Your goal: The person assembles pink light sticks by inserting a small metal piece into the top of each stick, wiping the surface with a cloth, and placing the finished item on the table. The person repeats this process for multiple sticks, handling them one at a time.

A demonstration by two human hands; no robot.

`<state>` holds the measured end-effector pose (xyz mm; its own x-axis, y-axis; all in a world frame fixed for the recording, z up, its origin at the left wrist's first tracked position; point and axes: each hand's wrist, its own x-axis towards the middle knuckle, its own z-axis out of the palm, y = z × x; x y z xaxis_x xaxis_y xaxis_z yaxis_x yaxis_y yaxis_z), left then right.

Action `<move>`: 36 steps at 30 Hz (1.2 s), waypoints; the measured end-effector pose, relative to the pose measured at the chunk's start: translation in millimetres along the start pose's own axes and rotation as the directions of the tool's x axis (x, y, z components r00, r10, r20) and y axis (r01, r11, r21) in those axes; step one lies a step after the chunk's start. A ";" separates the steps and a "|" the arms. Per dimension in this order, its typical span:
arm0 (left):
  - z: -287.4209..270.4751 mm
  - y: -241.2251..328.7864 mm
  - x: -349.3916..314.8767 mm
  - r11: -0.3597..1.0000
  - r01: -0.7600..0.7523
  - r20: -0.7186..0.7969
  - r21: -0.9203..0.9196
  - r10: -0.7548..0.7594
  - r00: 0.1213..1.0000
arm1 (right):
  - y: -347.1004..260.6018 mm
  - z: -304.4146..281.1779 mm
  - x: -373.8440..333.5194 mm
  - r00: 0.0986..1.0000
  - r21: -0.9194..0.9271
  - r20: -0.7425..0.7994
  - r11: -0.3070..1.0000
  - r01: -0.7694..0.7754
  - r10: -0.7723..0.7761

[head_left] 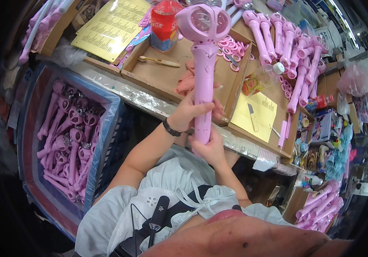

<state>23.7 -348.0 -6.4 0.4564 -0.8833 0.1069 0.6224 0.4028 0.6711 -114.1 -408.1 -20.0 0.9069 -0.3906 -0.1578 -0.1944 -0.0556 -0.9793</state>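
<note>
A pink toy wand (203,77) stands nearly upright before me, its round openwork head with a clear ball (203,19) at the top. My left hand (191,112), with a dark band on the wrist, wraps round the middle of the handle, thumb across the front. Lower down, my right hand (209,148) grips the handle's bottom end. Behind the wand, a crumpled salmon-coloured cloth or glove (185,78) lies in a shallow cardboard tray (143,77). Some of my left fingers are partly hidden behind the handle.
Left of me, a blue crate (114,105) holds many similar wands. More wands (293,43) are piled at the back right. The trays hold a wooden-handled brush (158,61), pink rings (232,49), a clear bottle (263,77), a blade (252,116) and a red container (165,23).
</note>
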 end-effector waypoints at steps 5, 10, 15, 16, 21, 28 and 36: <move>6.3 5.1 -2.0 0.962 -0.004 0.172 -0.274 0.053 0.984 | 5.8 -9.1 -8.8 0.895 0.478 0.444 0.836 -0.269 0.035; 16.7 -0.6 -3.1 0.925 -0.042 -0.270 0.378 0.153 0.951 | 17.1 -2.5 -5.0 0.978 0.259 0.170 0.952 -0.166 0.125; 13.6 -9.8 -5.0 0.985 -0.034 -0.240 0.169 0.075 0.968 | 21.3 6.6 -12.1 0.996 0.178 0.016 0.980 -0.087 0.085; 11.4 -10.4 -5.9 0.997 -0.023 -0.219 0.078 0.039 0.975 | 20.7 7.2 -13.9 0.996 0.243 0.037 0.966 -0.089 0.083; 5.4 -11.0 -4.7 0.994 -0.029 -0.193 0.101 0.048 0.980 | 13.8 10.1 -18.5 0.992 -0.087 -0.121 0.996 -0.025 0.014; 5.3 2.0 -4.4 0.994 -0.052 -0.260 0.096 0.075 0.963 | 6.4 12.8 -21.8 0.972 -0.397 -0.218 0.918 -0.013 -0.081; 2.3 4.8 -1.9 0.994 -0.102 -0.195 0.039 0.108 0.975 | 6.6 15.0 -23.3 0.961 -0.440 -0.211 0.895 0.070 -0.179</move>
<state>24.3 -345.0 -1.7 0.6360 -0.7710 0.0340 0.5473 0.4816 0.6845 -130.9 -385.6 -24.6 0.8274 -0.5594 0.0498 -0.2753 -0.4812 -0.8323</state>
